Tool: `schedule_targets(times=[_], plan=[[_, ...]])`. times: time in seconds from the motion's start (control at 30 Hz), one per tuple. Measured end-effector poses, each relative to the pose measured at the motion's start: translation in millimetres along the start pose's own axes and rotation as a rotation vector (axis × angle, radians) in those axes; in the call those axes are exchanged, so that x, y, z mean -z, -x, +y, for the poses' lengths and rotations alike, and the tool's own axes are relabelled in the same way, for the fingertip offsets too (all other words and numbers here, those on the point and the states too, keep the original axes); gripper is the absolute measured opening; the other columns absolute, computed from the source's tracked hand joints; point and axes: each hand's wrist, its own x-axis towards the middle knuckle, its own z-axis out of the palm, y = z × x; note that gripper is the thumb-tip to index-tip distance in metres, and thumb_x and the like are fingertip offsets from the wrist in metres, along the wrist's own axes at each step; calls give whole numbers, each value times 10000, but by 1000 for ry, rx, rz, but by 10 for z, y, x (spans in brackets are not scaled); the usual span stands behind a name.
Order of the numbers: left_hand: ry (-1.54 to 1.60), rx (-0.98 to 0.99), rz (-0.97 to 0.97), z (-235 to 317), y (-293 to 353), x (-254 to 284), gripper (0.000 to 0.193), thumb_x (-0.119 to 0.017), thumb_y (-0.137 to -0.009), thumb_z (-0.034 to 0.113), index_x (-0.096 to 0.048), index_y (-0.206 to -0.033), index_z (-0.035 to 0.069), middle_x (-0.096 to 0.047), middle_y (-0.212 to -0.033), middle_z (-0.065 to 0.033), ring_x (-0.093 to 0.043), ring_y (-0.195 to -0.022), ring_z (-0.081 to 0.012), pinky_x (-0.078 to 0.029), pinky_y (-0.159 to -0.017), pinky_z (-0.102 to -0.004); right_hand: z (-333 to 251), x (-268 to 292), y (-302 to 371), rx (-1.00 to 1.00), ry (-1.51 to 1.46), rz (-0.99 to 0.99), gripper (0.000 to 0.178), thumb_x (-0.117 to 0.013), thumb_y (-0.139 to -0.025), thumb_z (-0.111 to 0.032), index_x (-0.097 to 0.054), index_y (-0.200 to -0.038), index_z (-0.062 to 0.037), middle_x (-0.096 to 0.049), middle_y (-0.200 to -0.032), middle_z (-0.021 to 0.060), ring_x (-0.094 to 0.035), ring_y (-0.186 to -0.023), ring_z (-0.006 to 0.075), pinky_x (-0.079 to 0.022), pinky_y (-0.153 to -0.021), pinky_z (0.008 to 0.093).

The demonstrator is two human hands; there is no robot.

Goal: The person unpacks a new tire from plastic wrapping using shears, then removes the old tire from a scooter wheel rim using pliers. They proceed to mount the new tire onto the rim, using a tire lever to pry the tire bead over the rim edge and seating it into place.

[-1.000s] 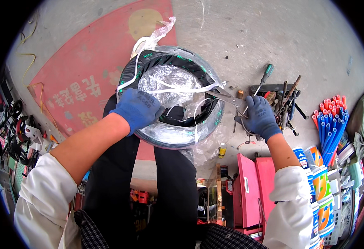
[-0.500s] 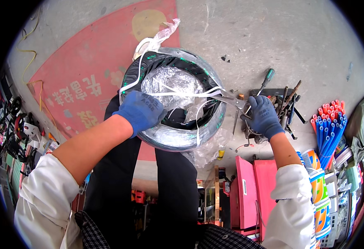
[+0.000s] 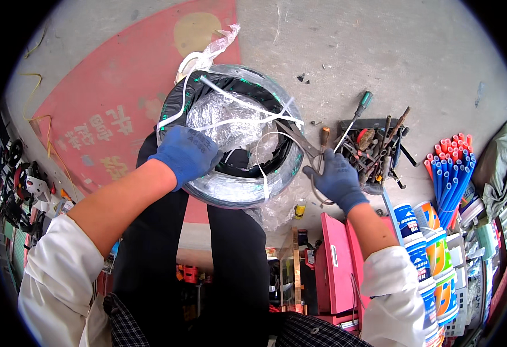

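A black tyre (image 3: 276, 104) wrapped in clear plastic film and crossed by white straps rests against my knees. My left hand (image 3: 185, 153), in a blue glove, grips the tyre's near-left rim. My right hand (image 3: 335, 179), also in a blue glove, holds metal scissors (image 3: 301, 140) whose blades point up-left at a white strap (image 3: 250, 120) on the tyre's right side. A loose strap end curls down over the near rim.
A black tray of hand tools (image 3: 372, 144) and a green-handled screwdriver (image 3: 357, 111) lie right of the tyre on the concrete floor. Red and blue tubes (image 3: 450, 168), stacked paint tubs (image 3: 427, 243) and a pink box (image 3: 337, 263) stand at the right. Red floor marking (image 3: 91, 115) at left.
The tyre has tilted slightly toward me and my right hand has shifted the scissors a little lower along the straps. A cut strap now hangs loose over the near rim.
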Motion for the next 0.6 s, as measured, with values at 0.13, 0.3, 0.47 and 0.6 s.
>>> schedule_targets(times=[0.13, 0.3, 0.47, 0.6], plan=[[-20, 25, -48, 22, -13, 21, 355, -523, -903, 380, -674, -706, 127, -662, -686, -97, -654, -653, -284, -473, -599, -448, -171, -106, 74, -128, -288, -12, 635, -621, -821, -548, -524, -1050, 36, -633, -985, 259, -625, -956, 406, -489, -842, 462], [-16, -27, 34, -2, -5, -5, 335, -534, -899, 371, -652, -705, 125, -646, -659, -82, -642, -630, -279, -451, -573, -443, -363, 8, 68, -231, -426, -95, 684, -617, -802, -611, -555, -1000, 41, -636, -963, 297, -602, -987, 442, -466, -859, 463], [10, -30, 60, -52, -24, -6, 329, -540, -891, 368, -637, -701, 117, -630, -632, -74, -626, -597, -283, -435, -547, -440, -304, 74, 181, -269, -454, -56, 702, -639, -780, -629, -567, -973, 42, -637, -961, 293, -602, -983, 439, -467, -850, 456], [0, -14, -20, -64, -27, 8, 340, -525, -892, 377, -662, -711, 124, -651, -660, -86, -641, -620, -282, -447, -562, -436, -296, 169, 464, -281, -338, 6, 692, -677, -758, -612, -548, -1014, 18, -631, -941, 264, -611, -950, 421, -475, -826, 463]])
